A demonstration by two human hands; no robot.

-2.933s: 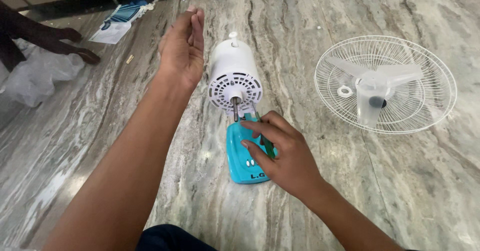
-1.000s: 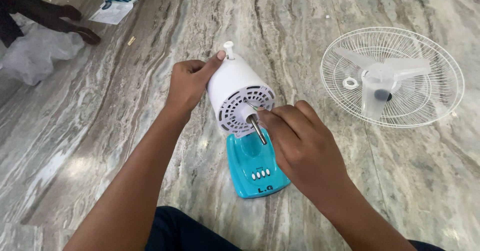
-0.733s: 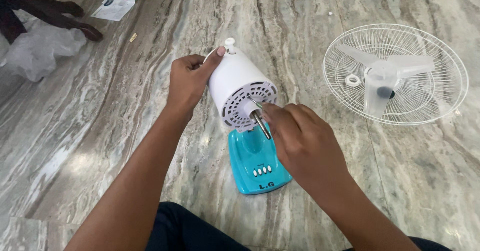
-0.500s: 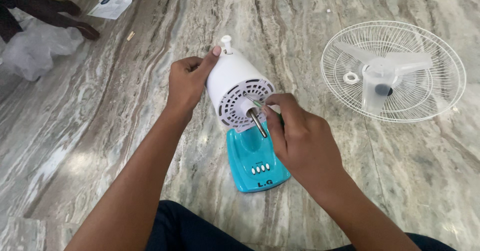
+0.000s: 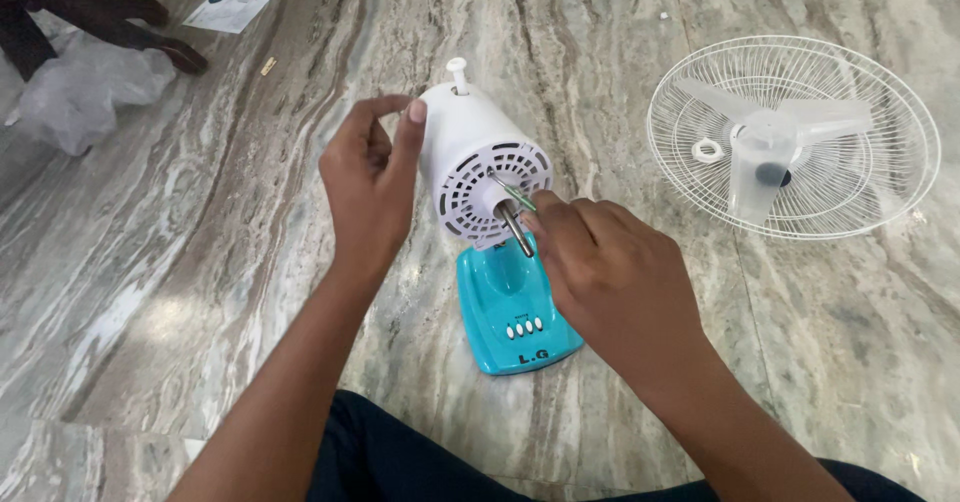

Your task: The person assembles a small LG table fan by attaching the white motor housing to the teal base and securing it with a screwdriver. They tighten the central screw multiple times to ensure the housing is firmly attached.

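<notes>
Nearest the camera: dark trouser leg (image 5: 400, 462) at the bottom edge, both forearms reaching forward over the marble floor (image 5: 180, 292).

Turquoise fan base (image 5: 515, 307) flat on the floor, row of small white buttons facing up.

Right hand (image 5: 610, 282) over the base, grip closed around a slim green-handled screwdriver (image 5: 517, 197), tip set against the vented face of the white motor housing (image 5: 478, 162), just beside the bare metal shaft (image 5: 516, 232).

Motor housing mounted on the base, tilted toward the camera, small white knob (image 5: 458, 70) on top.

Left hand (image 5: 370, 182) beside the housing on its left flank, grip loose and half open, thumb tip touching the shell, fingers curled clear of it.

Farther right, well apart: white wire guard (image 5: 800, 132) lying flat, translucent three-blade propeller (image 5: 765, 142) resting inside it.

Far left corner: clear plastic bag (image 5: 70, 92), another person's foot (image 5: 175, 57), printed leaflet (image 5: 232, 7).
</notes>
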